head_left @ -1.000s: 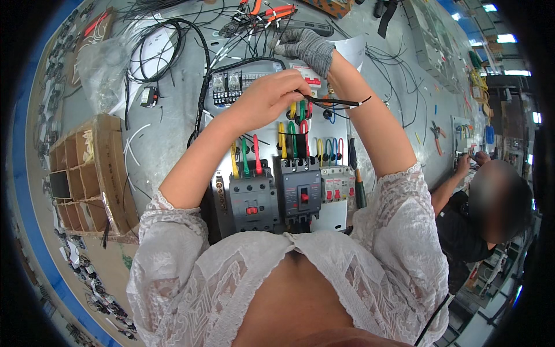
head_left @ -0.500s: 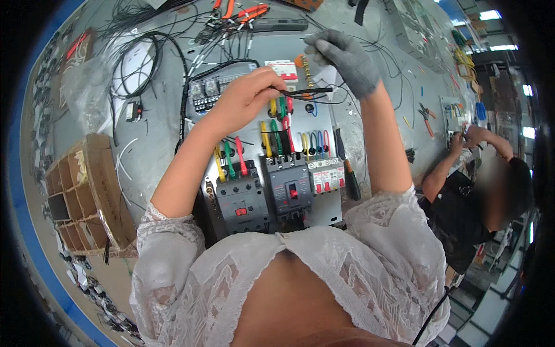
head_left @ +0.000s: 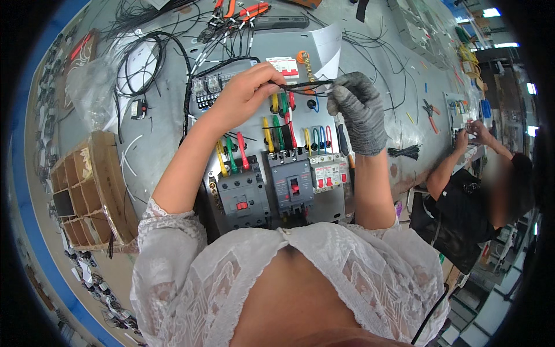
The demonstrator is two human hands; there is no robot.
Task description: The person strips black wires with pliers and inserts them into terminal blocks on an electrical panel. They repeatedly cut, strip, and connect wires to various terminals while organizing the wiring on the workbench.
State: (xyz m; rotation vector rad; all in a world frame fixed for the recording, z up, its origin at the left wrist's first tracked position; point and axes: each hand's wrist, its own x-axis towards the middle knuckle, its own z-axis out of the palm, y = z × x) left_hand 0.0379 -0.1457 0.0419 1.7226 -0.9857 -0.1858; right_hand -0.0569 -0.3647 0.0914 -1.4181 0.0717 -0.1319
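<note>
A bundle of black wires (head_left: 305,87) stretches between my two hands, above a metal mounting panel (head_left: 274,46). My bare left hand (head_left: 248,89) grips the wires with thumb and fingers pressed together. At their right end, the fingers of my right hand (head_left: 363,113), in a grey knit glove, pinch the wires. Beneath the bundle are yellow, green and red insulated wires (head_left: 276,136). Nearer to me, the panel carries a dark contactor (head_left: 245,199), a moulded-case breaker (head_left: 292,182) with a red switch, and small white breakers (head_left: 328,175).
A cardboard box with compartments (head_left: 107,191) stands at the left. Orange-handled pliers (head_left: 251,11) and a looped black cable (head_left: 159,63) lie at the far side. Cable ties (head_left: 404,151) and cutters (head_left: 430,115) lie at the right. Beyond them, a co-worker's hands (head_left: 471,136) handle another panel.
My right hand has come down and nearer, and its fingers have closed on the wire ends. My left hand keeps its grip in nearly the same place.
</note>
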